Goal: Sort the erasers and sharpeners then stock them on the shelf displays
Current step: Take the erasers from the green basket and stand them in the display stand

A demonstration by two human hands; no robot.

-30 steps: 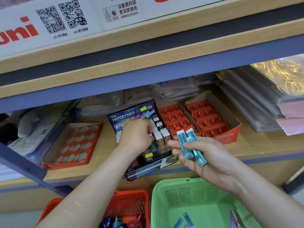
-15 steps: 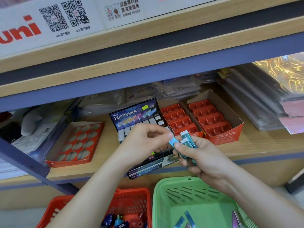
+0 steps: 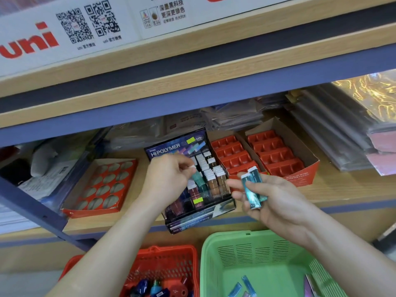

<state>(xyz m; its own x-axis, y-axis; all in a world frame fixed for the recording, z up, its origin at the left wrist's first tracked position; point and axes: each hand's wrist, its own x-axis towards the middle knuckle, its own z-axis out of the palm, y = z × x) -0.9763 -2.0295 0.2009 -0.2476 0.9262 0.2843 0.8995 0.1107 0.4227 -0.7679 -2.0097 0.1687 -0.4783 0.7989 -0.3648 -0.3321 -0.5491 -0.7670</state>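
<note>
Left hand (image 3: 169, 176) of mine pinches one slim teal foil-sleeved eraser (image 3: 196, 175) by its white tip, long axis slanting down into the black Hi-Polymer display box (image 3: 177, 146); right hand (image 3: 276, 198) clasps two matching glossy teal erasers (image 3: 252, 189), white ends pointing shelfward.

White sign strip (image 3: 64, 39) on upper shelf, well above fingers: red "uni", two QR codes, "uni" captions beneath, small Chinese print unclear; "one ink" badge further right. Black cardboard eraser display box (image 3: 171, 146): "Pentel HI-POLYMER" on header just behind left fingertips; front lip, below fingers, "Slim body for precise erasing".
</note>
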